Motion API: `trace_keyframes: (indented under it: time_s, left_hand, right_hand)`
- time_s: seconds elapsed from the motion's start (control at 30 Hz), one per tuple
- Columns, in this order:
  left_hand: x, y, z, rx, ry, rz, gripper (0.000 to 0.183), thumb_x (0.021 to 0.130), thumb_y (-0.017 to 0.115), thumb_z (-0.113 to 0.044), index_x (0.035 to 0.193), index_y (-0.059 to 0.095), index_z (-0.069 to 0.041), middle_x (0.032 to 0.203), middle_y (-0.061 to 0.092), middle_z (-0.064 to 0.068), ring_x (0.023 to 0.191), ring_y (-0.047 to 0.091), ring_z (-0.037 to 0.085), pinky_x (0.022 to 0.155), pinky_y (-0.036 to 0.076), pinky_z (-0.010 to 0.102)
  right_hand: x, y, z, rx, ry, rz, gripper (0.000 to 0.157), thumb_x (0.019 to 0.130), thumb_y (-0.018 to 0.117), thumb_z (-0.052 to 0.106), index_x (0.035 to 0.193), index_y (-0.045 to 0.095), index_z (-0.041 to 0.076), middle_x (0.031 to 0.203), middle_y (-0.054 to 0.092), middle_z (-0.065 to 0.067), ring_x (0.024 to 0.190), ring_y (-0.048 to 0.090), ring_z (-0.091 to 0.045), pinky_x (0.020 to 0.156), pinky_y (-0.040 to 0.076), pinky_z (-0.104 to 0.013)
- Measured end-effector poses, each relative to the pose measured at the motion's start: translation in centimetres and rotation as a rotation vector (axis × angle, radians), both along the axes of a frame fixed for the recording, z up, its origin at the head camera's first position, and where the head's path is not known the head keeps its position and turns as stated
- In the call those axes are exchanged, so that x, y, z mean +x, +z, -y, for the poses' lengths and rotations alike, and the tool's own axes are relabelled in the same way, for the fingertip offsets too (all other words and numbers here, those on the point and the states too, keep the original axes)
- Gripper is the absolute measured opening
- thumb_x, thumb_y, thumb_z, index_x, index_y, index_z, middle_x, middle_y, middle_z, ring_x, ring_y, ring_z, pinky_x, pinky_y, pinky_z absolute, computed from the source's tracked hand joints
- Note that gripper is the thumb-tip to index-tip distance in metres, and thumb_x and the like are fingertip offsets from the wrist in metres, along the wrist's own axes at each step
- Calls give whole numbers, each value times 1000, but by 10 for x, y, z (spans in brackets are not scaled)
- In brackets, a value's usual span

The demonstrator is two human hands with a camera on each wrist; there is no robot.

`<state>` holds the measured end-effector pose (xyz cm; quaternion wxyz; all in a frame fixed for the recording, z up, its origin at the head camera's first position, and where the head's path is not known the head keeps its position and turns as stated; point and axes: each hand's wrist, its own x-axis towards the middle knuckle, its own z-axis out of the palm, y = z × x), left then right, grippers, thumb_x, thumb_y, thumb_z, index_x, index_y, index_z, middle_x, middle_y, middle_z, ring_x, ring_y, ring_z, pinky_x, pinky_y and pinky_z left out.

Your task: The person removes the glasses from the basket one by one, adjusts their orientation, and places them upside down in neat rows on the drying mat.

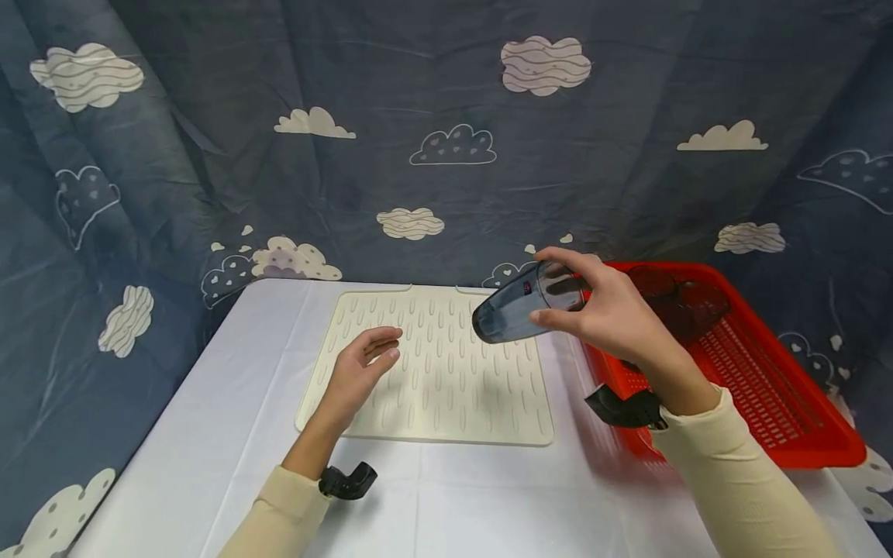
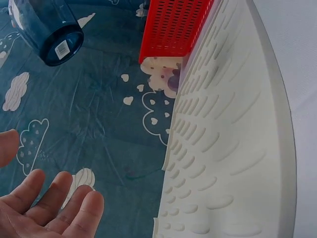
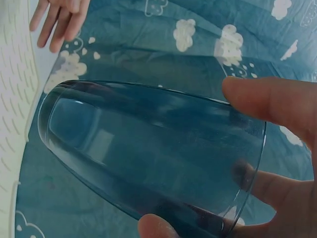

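Above the right edge of one pale mat [image 1: 432, 387], one blue glass [image 1: 509, 310] tilts in the right hand [image 1: 614, 306].
Thumb and fingers of that hand grasp it near its rim, base aimed left; the left hand [image 1: 356, 376], released, hovers over the mat's left side. One red basket [image 1: 809, 456] stands along the surface's [image 1: 251, 372] right edge, dark ware [image 1: 698, 310] inside too dim to count; room for moving shows along the left and near edges.

Head view: faces forward and down over the table [image 1: 453, 504], farthest back. Left wrist view: faces the curtain [image 2: 99, 139] along the mat [image 2: 237, 134], rolled sideways. Right wrist view: nearest the glass [image 3: 148, 144]. Both wrist views share glass, mat, curtain and left hand [image 3: 62, 20].
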<state>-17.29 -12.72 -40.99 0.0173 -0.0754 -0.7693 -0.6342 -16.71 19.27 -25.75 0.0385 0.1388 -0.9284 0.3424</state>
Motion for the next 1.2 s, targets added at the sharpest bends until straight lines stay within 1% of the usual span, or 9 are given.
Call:
trace_keyframes:
  time_s: [0.2, 0.33, 0.5, 0.73, 0.8, 0.93, 1.0, 1.07, 1.2]
  left_hand:
    - [1, 0, 1, 9, 10, 10, 38, 98, 61, -11, 135, 55, -5, 140, 58, 12, 133, 54, 27, 104, 49, 20]
    - [1, -2, 3, 66, -17, 32, 39, 98, 60, -10, 136, 53, -3, 142, 56, 15, 134, 53, 29, 99, 49, 15]
    - [1, -5, 6, 179, -69, 74, 42, 98, 58, -8, 138, 49, 0, 143, 53, 20, 135, 52, 33, 96, 53, 19]
    - [-3, -6, 0, 223, -108, 99, 42, 97, 60, -9, 137, 51, 0, 142, 54, 21, 134, 54, 34, 97, 55, 24]
    - [-4, -6, -1, 231, -118, 103, 43, 96, 61, -9, 137, 50, 1, 142, 54, 21, 131, 58, 29, 97, 55, 26]
    - [-3, -5, -1, 239, -106, 113, 45, 96, 61, -9, 138, 49, 2, 139, 54, 23, 115, 65, 12, 97, 56, 29]
    - [-2, -5, -1, 246, -103, 123, 45, 97, 60, -10, 138, 48, 3, 135, 55, 22, 106, 66, 5, 97, 56, 30]
    - [-2, -5, 0, 266, -117, 137, 44, 98, 58, -12, 139, 47, 3, 130, 58, 17, 103, 67, 6, 98, 56, 33]
    - [-2, -5, 1, 304, -178, 179, 45, 102, 53, -19, 141, 45, 2, 119, 63, 2, 104, 68, 10, 98, 56, 35]
  right_hand:
    - [-2, -7, 15, -27, 45, 0, 66, 83, 78, 27, 143, 51, 28, 127, 63, -12, 113, 62, -32, 82, 59, -48]
    - [-5, -13, 25, -73, 96, -4, 62, 82, 79, 22, 139, 54, 27, 126, 64, -11, 112, 64, -31, 80, 61, -44]
    - [-9, -23, 35, -148, 142, 6, 61, 80, 80, 17, 135, 56, 25, 125, 63, -9, 113, 66, -32, 78, 63, -41]
    - [-11, -36, 49, -201, 181, -17, 66, 77, 82, 12, 136, 55, 22, 128, 60, -11, 113, 65, -31, 76, 63, -37]
    - [-11, -39, 54, -224, 196, -30, 67, 76, 83, 10, 136, 55, 21, 128, 59, -10, 113, 65, -31, 75, 63, -36]
    - [-10, -43, 65, -257, 217, -21, 67, 75, 83, 11, 135, 55, 22, 129, 58, -9, 113, 65, -31, 75, 63, -35]
    - [-10, -44, 68, -263, 227, -16, 68, 75, 83, 11, 135, 55, 22, 129, 58, -9, 114, 65, -31, 76, 63, -34]
    - [-11, -46, 71, -267, 237, -12, 68, 75, 83, 11, 135, 55, 23, 129, 58, -9, 114, 64, -30, 76, 63, -33]
    - [-12, -49, 75, -263, 251, -14, 68, 75, 83, 12, 136, 55, 22, 126, 59, -9, 114, 64, -30, 76, 63, -32]
